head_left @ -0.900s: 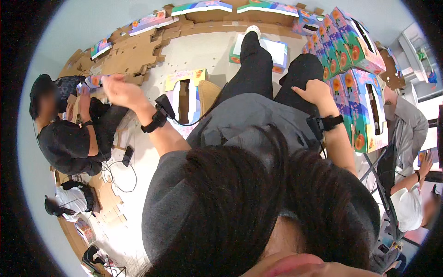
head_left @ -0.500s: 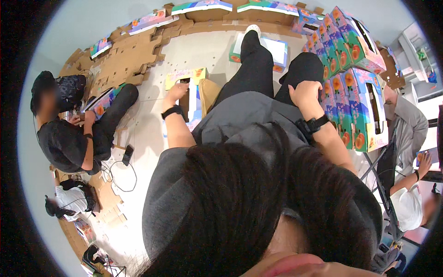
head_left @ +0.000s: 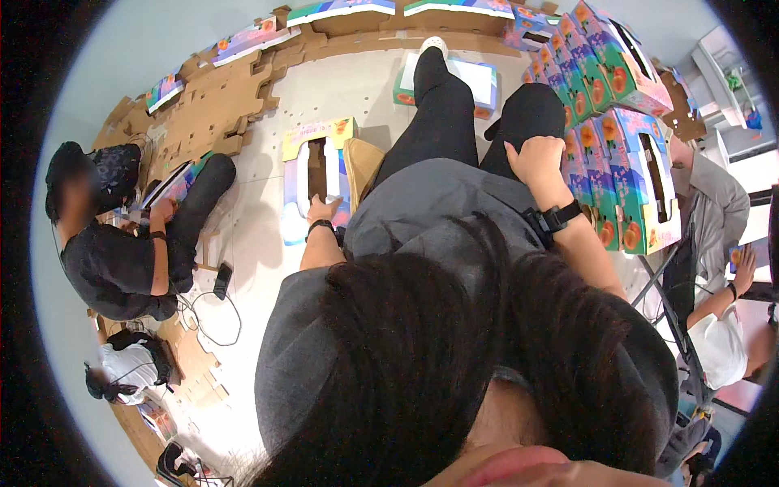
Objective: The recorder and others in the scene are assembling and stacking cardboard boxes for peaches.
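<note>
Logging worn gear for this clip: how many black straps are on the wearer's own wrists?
2: the left strap, behind the left hand at the carton; the right strap, behind the right hand on the leg.

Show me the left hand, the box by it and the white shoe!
left hand (head_left: 323,210), head view: back of the hand
box (head_left: 296,183), head view: panel left of its slot
white shoe (head_left: 433,44), head view: its top
</note>
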`<action>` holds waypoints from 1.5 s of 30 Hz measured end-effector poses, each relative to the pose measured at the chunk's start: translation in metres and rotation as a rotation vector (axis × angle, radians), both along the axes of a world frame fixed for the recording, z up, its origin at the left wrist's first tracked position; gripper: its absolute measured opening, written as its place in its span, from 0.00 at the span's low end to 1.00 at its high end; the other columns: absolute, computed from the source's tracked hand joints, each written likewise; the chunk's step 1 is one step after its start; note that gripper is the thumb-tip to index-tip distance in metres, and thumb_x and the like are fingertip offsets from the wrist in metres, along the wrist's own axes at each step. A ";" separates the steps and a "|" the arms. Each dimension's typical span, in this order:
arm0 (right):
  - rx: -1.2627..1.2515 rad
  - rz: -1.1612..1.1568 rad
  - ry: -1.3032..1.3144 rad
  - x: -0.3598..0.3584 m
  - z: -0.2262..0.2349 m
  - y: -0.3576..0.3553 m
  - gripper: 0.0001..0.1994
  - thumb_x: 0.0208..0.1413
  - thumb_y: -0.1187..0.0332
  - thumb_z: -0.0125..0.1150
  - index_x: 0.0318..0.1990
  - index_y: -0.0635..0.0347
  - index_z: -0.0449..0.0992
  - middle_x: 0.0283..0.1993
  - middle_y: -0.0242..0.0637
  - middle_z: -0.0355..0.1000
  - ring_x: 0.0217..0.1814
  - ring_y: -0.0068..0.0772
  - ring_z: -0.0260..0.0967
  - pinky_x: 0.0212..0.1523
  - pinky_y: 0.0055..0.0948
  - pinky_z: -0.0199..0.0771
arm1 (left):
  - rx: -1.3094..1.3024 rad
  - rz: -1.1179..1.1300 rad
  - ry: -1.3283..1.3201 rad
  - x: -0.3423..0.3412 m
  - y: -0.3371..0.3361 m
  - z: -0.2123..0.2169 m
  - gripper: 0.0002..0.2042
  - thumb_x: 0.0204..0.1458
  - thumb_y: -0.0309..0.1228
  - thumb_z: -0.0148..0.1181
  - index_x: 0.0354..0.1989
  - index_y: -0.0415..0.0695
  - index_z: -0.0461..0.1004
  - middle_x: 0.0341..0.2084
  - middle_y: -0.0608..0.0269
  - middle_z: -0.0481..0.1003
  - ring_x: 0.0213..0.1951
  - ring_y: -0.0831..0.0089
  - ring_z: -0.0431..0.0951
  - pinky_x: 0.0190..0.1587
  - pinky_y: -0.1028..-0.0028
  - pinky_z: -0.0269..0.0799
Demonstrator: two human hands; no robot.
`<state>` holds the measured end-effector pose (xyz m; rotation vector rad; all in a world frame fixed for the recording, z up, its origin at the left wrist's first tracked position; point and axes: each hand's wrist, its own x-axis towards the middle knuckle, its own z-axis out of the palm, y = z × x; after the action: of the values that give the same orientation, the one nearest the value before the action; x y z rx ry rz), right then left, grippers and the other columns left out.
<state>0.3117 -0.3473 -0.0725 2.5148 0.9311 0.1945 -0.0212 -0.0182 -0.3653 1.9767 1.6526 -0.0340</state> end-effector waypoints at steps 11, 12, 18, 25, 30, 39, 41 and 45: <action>0.079 -0.009 0.044 0.004 0.000 -0.008 0.35 0.58 0.38 0.40 0.35 0.64 0.82 0.36 0.49 0.77 0.41 0.48 0.74 0.42 0.48 0.67 | -0.233 -0.112 0.375 0.022 -0.035 0.013 0.45 0.49 0.52 0.51 0.72 0.49 0.37 0.69 0.55 0.53 0.72 0.56 0.43 0.70 0.50 0.32; 0.077 -0.006 0.036 0.003 0.000 -0.009 0.35 0.58 0.38 0.40 0.34 0.63 0.82 0.36 0.49 0.77 0.41 0.47 0.74 0.42 0.47 0.67 | -0.254 -0.058 0.326 0.022 -0.034 0.013 0.45 0.50 0.53 0.51 0.72 0.49 0.37 0.69 0.55 0.53 0.72 0.56 0.43 0.70 0.50 0.31; 0.209 0.043 -0.063 0.001 -0.003 -0.010 0.32 0.55 0.38 0.46 0.26 0.62 0.82 0.27 0.44 0.76 0.36 0.43 0.74 0.37 0.40 0.66 | -0.218 -0.124 0.419 0.019 -0.036 0.005 0.43 0.52 0.56 0.49 0.72 0.51 0.40 0.69 0.56 0.53 0.72 0.61 0.45 0.69 0.47 0.33; 0.160 -0.004 0.027 0.003 0.001 -0.009 0.33 0.56 0.38 0.44 0.33 0.62 0.83 0.35 0.46 0.78 0.41 0.46 0.74 0.42 0.46 0.68 | -0.265 -0.097 0.440 0.014 -0.039 -0.005 0.44 0.49 0.56 0.51 0.72 0.51 0.43 0.68 0.56 0.55 0.70 0.60 0.49 0.68 0.46 0.36; 0.166 -0.008 0.045 0.002 0.003 -0.008 0.33 0.55 0.38 0.45 0.33 0.62 0.83 0.35 0.46 0.78 0.41 0.45 0.74 0.41 0.45 0.67 | -0.268 -0.076 0.444 0.006 -0.045 -0.008 0.47 0.44 0.57 0.55 0.71 0.51 0.44 0.67 0.54 0.57 0.69 0.59 0.51 0.68 0.46 0.37; 0.199 0.013 0.027 0.002 0.001 -0.011 0.32 0.55 0.38 0.46 0.31 0.62 0.82 0.32 0.43 0.77 0.40 0.43 0.74 0.40 0.42 0.66 | -0.255 -0.010 0.398 0.006 -0.049 -0.005 0.52 0.36 0.59 0.62 0.71 0.51 0.47 0.65 0.51 0.59 0.68 0.57 0.55 0.67 0.45 0.40; 0.205 0.013 0.034 0.002 0.001 -0.012 0.32 0.55 0.38 0.46 0.30 0.62 0.82 0.32 0.43 0.77 0.39 0.43 0.74 0.40 0.41 0.66 | -0.233 0.045 0.330 0.007 -0.040 0.000 0.54 0.34 0.60 0.63 0.70 0.51 0.47 0.65 0.50 0.60 0.67 0.56 0.56 0.67 0.45 0.41; 0.242 0.031 0.004 0.001 0.002 -0.014 0.32 0.54 0.38 0.48 0.29 0.62 0.82 0.31 0.42 0.77 0.39 0.43 0.73 0.38 0.41 0.66 | 0.066 0.137 -0.056 0.008 0.005 0.022 0.50 0.31 0.57 0.66 0.62 0.34 0.62 0.56 0.41 0.69 0.59 0.48 0.68 0.61 0.58 0.61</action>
<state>0.3128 -0.3616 -0.0702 2.7224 1.0010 0.3298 -0.0132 -0.0128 -0.3433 1.8898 1.7684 0.1277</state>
